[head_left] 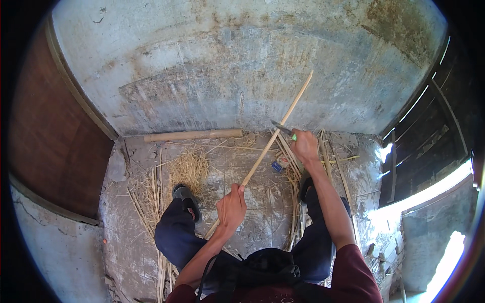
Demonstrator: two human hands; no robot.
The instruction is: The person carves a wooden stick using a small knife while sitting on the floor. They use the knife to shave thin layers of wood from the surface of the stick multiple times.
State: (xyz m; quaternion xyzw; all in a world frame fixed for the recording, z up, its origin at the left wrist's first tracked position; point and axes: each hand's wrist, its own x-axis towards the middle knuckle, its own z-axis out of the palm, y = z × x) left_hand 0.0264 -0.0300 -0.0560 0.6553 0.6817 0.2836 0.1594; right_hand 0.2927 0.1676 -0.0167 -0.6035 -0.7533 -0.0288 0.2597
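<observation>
Past maroon sleeves (353, 270), left fingers (237, 195) wrap a pale stick (261, 155), right fingers (302, 137) a knife (287, 131).

Rough makeshift workshop on my feed, I'd say: knife (286, 131), shavings (189, 166) littering the floor (265, 217), stained wall (212, 65).

Right of centre, the right hand (305, 147) covers most of the handle (294, 137) of the knife (284, 130). Below centre, the left hand (232, 206) hides part of the pale stick (264, 151), whose lower end cannot be made out. The blue object (276, 166) mid-frame is too small to identify; the lower edge crops the maroon sleeves (356, 272)
</observation>
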